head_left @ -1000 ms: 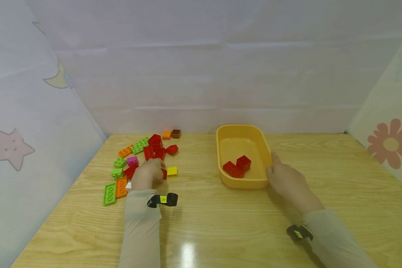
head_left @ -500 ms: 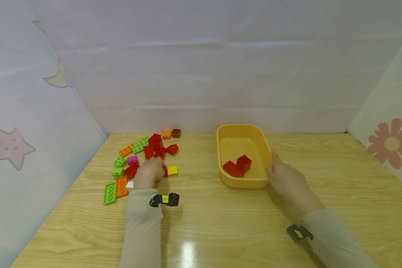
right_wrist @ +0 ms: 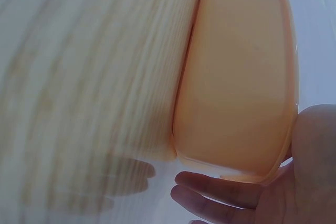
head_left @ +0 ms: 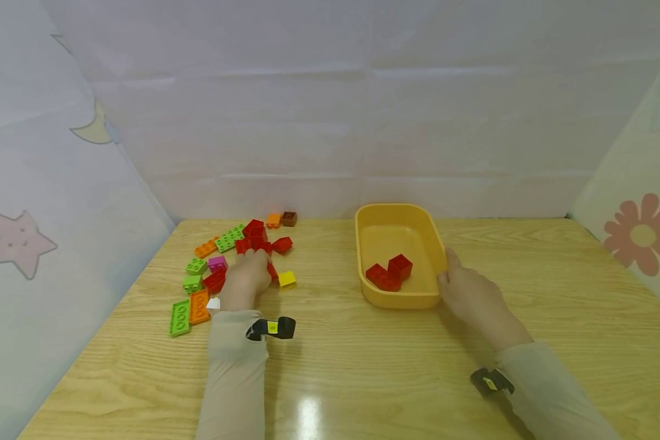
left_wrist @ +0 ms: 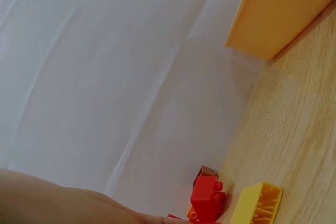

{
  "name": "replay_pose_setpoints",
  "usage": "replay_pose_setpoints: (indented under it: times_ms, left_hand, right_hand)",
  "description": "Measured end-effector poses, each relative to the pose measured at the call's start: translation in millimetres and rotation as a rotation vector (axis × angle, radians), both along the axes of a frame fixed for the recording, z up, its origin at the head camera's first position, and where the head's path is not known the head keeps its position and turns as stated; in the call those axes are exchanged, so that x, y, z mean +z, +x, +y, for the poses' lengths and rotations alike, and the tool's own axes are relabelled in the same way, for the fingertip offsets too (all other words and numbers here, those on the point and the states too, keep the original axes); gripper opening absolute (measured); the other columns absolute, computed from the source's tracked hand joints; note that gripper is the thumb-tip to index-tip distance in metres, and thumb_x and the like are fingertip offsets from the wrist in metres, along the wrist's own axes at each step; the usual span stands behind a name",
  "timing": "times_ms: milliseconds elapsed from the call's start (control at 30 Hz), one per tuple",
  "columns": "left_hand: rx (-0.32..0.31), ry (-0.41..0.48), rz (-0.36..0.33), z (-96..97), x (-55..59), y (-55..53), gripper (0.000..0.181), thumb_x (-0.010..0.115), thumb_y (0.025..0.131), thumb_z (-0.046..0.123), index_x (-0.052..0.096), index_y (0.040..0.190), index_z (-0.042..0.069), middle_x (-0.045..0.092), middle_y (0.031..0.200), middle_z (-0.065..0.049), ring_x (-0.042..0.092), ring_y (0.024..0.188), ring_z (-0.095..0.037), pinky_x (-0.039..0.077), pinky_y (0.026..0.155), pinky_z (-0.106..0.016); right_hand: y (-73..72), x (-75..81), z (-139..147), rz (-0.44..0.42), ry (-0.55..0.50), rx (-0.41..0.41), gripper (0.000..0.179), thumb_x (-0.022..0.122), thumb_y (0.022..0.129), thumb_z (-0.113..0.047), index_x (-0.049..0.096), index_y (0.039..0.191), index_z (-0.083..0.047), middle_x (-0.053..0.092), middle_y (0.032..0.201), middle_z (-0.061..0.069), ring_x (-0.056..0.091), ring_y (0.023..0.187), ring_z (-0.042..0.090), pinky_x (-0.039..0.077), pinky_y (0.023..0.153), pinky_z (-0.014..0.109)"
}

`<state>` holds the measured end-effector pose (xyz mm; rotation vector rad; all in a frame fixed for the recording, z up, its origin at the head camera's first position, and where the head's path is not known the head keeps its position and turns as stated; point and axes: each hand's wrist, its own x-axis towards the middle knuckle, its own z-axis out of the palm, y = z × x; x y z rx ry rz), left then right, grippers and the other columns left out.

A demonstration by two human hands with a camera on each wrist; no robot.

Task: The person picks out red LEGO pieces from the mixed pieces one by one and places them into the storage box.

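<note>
In the head view my left hand [head_left: 245, 280] reaches over a cluster of red bricks [head_left: 257, 235], its fingers spread forward onto them. Another red brick [head_left: 272, 272] lies tilted beside its thumb side, close to a yellow brick [head_left: 287, 280]. The thumb and fingertips are hidden, so I cannot see anything pinched. My right hand [head_left: 470, 293] holds the right side of a yellow-orange plastic tub [head_left: 401, 300], thumb at the rim. The right wrist view shows fingers [right_wrist: 220, 190] stretched along its outside. Inside the tub lie red bricks [head_left: 384, 278].
Left of my left hand lie green [head_left: 180, 318], orange [head_left: 200, 307], magenta [head_left: 217, 264] and white bricks [head_left: 213, 304]. An orange brick [head_left: 274, 220] and a brown brick [head_left: 289, 219] stand at the table's back edge, by the pale cloth wall [head_left: 330, 134].
My left hand has shifted slightly forward with its fingers spreading over the red bricks. The yellow brick has turned and slid a little right. My right hand and the tub stay still.
</note>
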<state>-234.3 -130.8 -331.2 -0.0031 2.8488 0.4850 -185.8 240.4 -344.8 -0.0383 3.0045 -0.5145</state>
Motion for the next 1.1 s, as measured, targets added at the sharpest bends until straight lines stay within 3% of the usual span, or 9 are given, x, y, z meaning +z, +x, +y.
replay_pose_setpoints:
  times_ms: [200, 333, 500, 633, 767, 1100]
  left_hand:
    - [0.012, 0.006, 0.098, 4.1, 0.9, -3.9, 0.045, 0.069, 0.092, 0.017, 0.056, 0.132, 0.001, 0.055, 0.127, -0.022, 0.050, 0.113, -0.039, 0.044, 0.095, -0.053]
    - [0.044, 0.050, 0.121, 8.0, 1.4, -6.7, 0.050, 0.068, 0.095, 0.025, 0.053, 0.138, 0.005, 0.056, 0.132, -0.019, 0.053, 0.115, -0.038, 0.045, 0.093, -0.053]
    - [0.037, 0.069, 0.192, 13.9, 1.1, -9.0, 0.048, 0.067, 0.096, 0.026, 0.054, 0.138, 0.006, 0.060, 0.131, -0.016, 0.059, 0.107, -0.035, 0.048, 0.089, -0.050]
    - [0.041, 0.072, 0.270, 19.5, 1.6, -10.9, 0.045, 0.067, 0.096, 0.027, 0.056, 0.136, 0.010, 0.062, 0.130, -0.013, 0.062, 0.106, -0.034, 0.048, 0.086, -0.050]
    - [0.050, 0.074, 0.321, 24.7, 2.6, -12.4, 0.044, 0.067, 0.096, 0.028, 0.058, 0.136, 0.013, 0.062, 0.132, -0.010, 0.062, 0.108, -0.034, 0.048, 0.084, -0.049]
    - [0.015, 0.020, 0.404, 39.4, 5.0, -12.5, 0.041, 0.069, 0.094, 0.028, 0.063, 0.131, 0.013, 0.068, 0.121, -0.011, 0.066, 0.090, -0.032, 0.050, 0.073, -0.043]
  right_hand:
    - [0.3, 0.7, 0.0, -0.006, 0.000, -0.002, 0.063, 0.028, 0.103, -0.022, 0.011, 0.152, 0.013, 0.049, 0.063, 0.010, 0.048, 0.056, 0.025, 0.038, 0.050, 0.035]
    - [0.4, 0.6, -0.1, 0.000, 0.001, 0.001, 0.063, 0.029, 0.102, -0.022, 0.011, 0.151, 0.013, 0.050, 0.064, 0.011, 0.048, 0.057, 0.025, 0.038, 0.050, 0.035]
    - [0.0, 0.3, 0.0, -0.008, -0.003, -0.001, 0.063, 0.028, 0.102, -0.022, 0.011, 0.151, 0.014, 0.049, 0.064, 0.011, 0.046, 0.056, 0.025, 0.037, 0.050, 0.035]
    - [-0.4, 0.0, -0.6, 0.029, 0.014, 0.002, 0.062, 0.030, 0.101, -0.020, 0.014, 0.151, 0.014, 0.063, 0.088, 0.031, 0.058, 0.068, 0.033, 0.047, 0.058, 0.046]
    - [-1.3, 0.0, -1.2, 0.054, 0.022, 0.004, 0.062, 0.032, 0.101, -0.020, 0.016, 0.151, 0.014, 0.059, 0.111, 0.039, 0.060, 0.076, 0.037, 0.049, 0.066, 0.054]
    - [-2.6, 1.6, -1.1, 0.026, 0.011, 0.003, 0.063, 0.031, 0.100, -0.019, 0.014, 0.151, 0.013, 0.061, 0.085, 0.025, 0.052, 0.067, 0.031, 0.043, 0.057, 0.042]
